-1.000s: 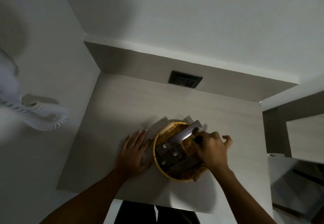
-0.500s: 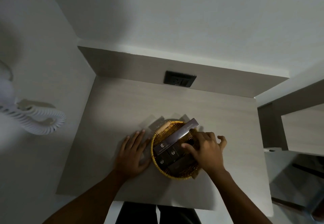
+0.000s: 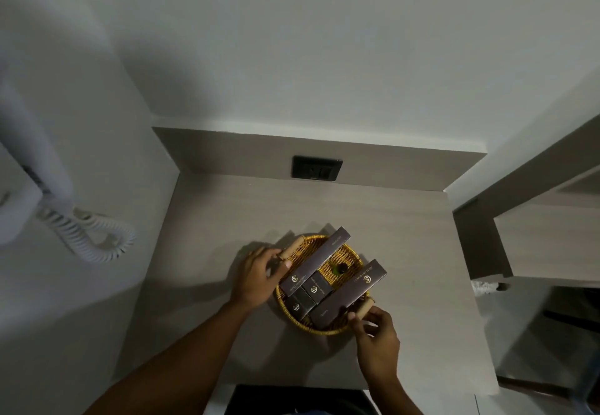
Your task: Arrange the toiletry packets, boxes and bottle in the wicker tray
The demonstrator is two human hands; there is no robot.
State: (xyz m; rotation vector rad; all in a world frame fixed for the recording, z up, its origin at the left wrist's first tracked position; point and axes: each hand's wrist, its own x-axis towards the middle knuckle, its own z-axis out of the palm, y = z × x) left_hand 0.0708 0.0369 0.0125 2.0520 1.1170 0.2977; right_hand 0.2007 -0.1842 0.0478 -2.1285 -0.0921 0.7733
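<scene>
A round wicker tray (image 3: pixel 303 325) sits on the light wooden counter (image 3: pixel 227 219). Two long dark boxes lie slanted across it: one (image 3: pixel 316 260) on the left, one (image 3: pixel 350 294) on the right. Two small dark boxes (image 3: pixel 306 297) sit between them at the near side. A small dark-capped bottle (image 3: pixel 341 268) with a green body stands on the bare weave. My left hand (image 3: pixel 258 276) grips the tray's far-left wooden handle (image 3: pixel 292 249). My right hand (image 3: pixel 376 333) pinches the near-right handle (image 3: pixel 363 307).
A black wall socket (image 3: pixel 316 168) is set in the backsplash behind the tray. A white wall phone with a coiled cord (image 3: pixel 87 236) hangs on the left wall. A wooden shelf unit (image 3: pixel 519 219) stands to the right of the counter.
My right hand has left the tray's inside and taken the near-right handle, uncovering the bottle and right long box. My left hand moved from the counter onto the far-left handle.
</scene>
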